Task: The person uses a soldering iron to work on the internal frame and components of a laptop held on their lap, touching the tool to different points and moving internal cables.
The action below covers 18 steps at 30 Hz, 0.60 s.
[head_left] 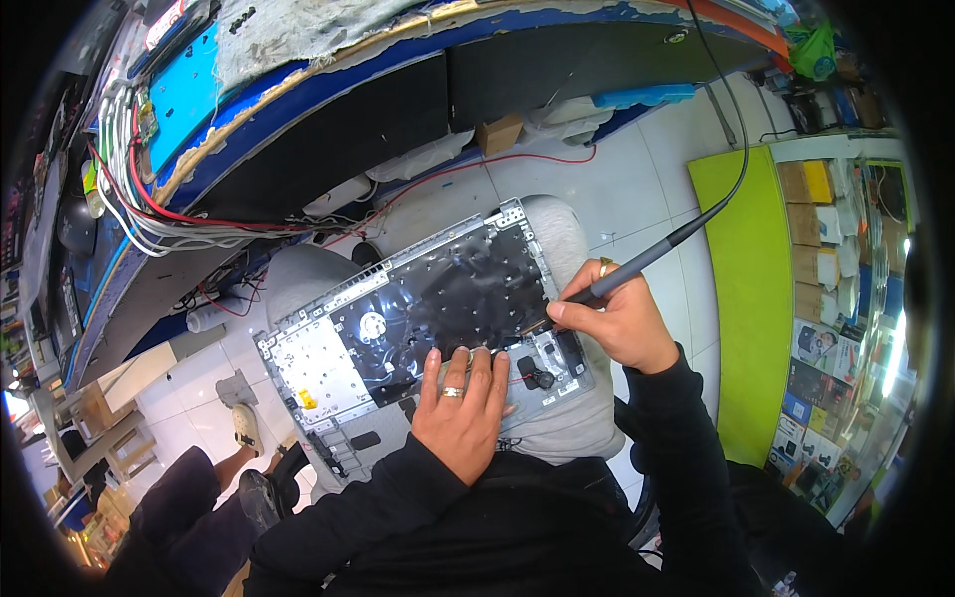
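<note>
A silver laptop top case (316, 360) lies inner side up across my lap. A shiny black sheet (453, 284), dotted with small studs, covers its keyboard area. My left hand (460, 418) rests on the near edge of this sheet, fingers stretched out and holding nothing. With fingers and thumb, my right hand (632, 320) grips a soldering iron (642, 261) like a pen. Its tip points down at the sheet's right edge; I cannot tell whether it touches. A small round black part with thin wires (538, 379) sits in the case's near right corner.
The iron's cable rises to the top edge. Beyond my knees stands a blue-edged workbench (328, 70), with white and red cables (189, 224) hanging at its left. A green panel (731, 308) and a glass display case (831, 368) stand right. Another person's foot (245, 428) is at lower left.
</note>
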{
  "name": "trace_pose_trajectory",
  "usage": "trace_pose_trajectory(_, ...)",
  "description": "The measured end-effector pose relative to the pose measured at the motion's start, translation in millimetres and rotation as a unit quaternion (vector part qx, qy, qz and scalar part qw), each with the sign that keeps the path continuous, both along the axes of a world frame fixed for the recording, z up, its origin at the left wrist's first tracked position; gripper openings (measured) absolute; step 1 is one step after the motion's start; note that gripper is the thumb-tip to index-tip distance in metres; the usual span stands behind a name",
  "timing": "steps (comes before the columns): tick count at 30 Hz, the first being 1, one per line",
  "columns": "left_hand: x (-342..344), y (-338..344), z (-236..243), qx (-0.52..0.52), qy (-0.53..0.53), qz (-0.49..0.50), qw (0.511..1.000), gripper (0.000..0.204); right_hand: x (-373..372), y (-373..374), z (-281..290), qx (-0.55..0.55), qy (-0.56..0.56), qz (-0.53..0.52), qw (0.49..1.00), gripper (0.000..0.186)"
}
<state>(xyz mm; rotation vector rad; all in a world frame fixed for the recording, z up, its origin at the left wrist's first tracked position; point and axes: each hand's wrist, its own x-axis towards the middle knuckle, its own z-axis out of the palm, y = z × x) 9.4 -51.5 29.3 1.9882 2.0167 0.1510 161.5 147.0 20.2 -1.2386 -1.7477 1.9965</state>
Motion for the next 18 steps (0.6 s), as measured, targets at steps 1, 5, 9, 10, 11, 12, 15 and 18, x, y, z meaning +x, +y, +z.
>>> trace_pose_trajectory(1,0.0,-0.2,0.0,0.002,0.001,0.001,1.0,0.056,-0.1,-0.1,-0.1,-0.001,0.003,-0.001,1.0,0.017)
trace_pose_trajectory(5,0.1,-0.9,0.9,0.001,0.001,0.001,1.0,0.056,0.1,0.2,0.1,0.003,-0.003,0.003,1.0,0.017)
trace_pose_trajectory(9,0.7,-0.6,0.9,0.006,0.001,0.001,1.0,0.057,0.9,-0.1,0.2,0.022,-0.009,0.004,1.0,0.017)
trace_pose_trajectory(10,1.0,-0.9,0.3,0.006,0.002,0.002,1.0,0.057,0.3,-0.6,-0.2,0.023,-0.007,0.002,1.0,0.017)
trace_pose_trajectory(11,1.3,-1.2,-0.3,0.005,0.002,0.002,1.0,0.057,0.0,-0.8,-0.1,0.021,-0.007,0.002,1.0,0.017)
trace_pose_trajectory(12,1.6,-1.4,-0.9,0.005,0.003,0.004,1.0,0.057,-0.3,-0.8,0.5,0.022,-0.006,0.005,1.0,0.017)
trace_pose_trajectory(15,2.0,-1.7,-2.0,0.005,0.001,0.008,1.0,0.057,-1.2,-1.3,1.2,0.023,-0.006,0.01,1.0,0.017)
trace_pose_trajectory(18,2.2,0.2,-0.5,0.004,0.0,0.009,1.0,0.057,-0.1,-0.3,0.7,0.027,-0.011,0.015,0.999,0.017)
